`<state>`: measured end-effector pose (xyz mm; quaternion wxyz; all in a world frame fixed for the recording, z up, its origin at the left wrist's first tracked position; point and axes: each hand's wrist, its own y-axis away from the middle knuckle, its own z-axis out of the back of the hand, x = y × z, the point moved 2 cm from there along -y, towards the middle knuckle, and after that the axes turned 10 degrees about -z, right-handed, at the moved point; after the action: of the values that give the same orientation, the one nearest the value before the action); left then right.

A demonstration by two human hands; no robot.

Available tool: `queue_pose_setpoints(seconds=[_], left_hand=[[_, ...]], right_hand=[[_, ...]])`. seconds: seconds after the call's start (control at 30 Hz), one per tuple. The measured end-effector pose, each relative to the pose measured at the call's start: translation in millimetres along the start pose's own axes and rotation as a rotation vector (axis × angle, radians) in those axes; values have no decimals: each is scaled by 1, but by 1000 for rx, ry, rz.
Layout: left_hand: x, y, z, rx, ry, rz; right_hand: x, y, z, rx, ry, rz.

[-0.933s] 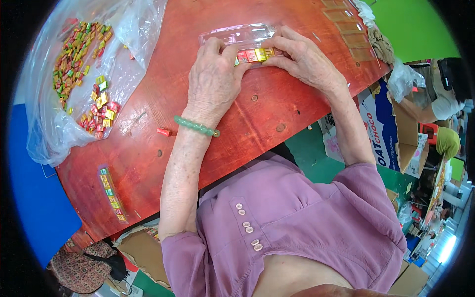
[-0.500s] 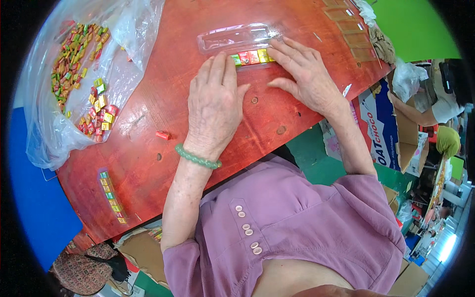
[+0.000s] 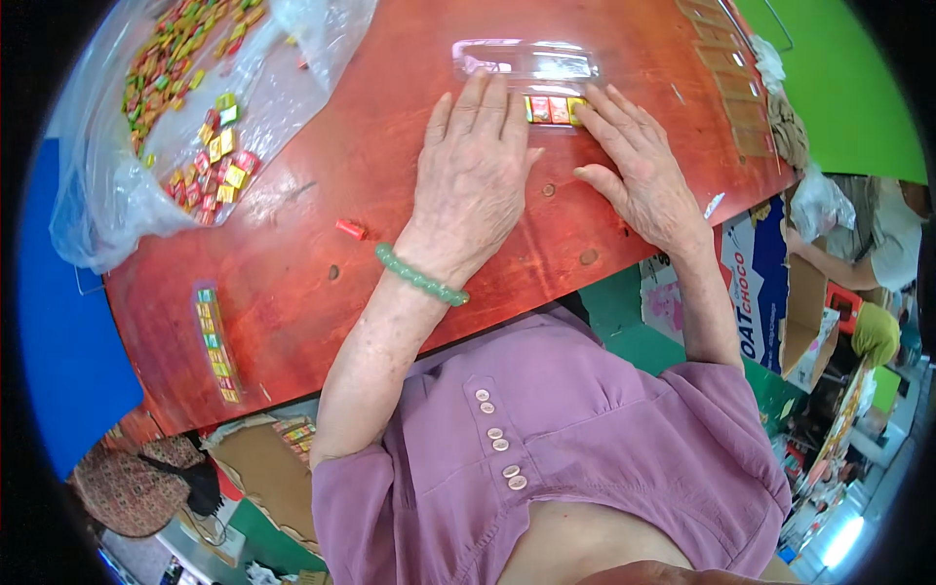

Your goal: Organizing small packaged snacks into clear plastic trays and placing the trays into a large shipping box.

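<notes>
A row of small red, yellow and green wrapped sweets (image 3: 549, 110) sits in a clear plastic tray on the red table. My left hand (image 3: 471, 175), wearing a green bead bracelet (image 3: 419, 276), lies flat over the row's left end with fingers stretched out, hiding the sweets beneath. At the right end rests my right hand (image 3: 639, 166), its fingertips touching the yellow sweet and its thumb held apart. Just beyond the row lies a clear, shiny plastic lid or tray (image 3: 546, 60), near my left fingertips. A single red sweet (image 3: 351, 229) lies left of my left wrist.
A clear plastic bag (image 3: 327, 58) at the left holds a heap of wrapped sweets (image 3: 185, 83). A filled narrow tray (image 3: 214, 346) lies near the table's left edge. Several clear trays (image 3: 731, 88) line the far right. Cardboard boxes (image 3: 756, 283) stand below the right edge.
The whole view has shifted, so the table things appear further right or higher. My left fingers have spread and reach further over the row's left end, covering the green sweet more.
</notes>
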<state>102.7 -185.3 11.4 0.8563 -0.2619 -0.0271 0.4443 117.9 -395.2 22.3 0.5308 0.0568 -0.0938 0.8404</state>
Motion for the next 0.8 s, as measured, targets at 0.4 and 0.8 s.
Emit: queue_pose_setpoints(seconds=[0.4, 0.8], left_hand=[[-14, 32, 20, 3, -109, -23], [20, 147, 139, -111, -333, 507]], right_hand=[[34, 12, -3, -129, -277, 143], [90, -23, 25, 9, -503, 229]])
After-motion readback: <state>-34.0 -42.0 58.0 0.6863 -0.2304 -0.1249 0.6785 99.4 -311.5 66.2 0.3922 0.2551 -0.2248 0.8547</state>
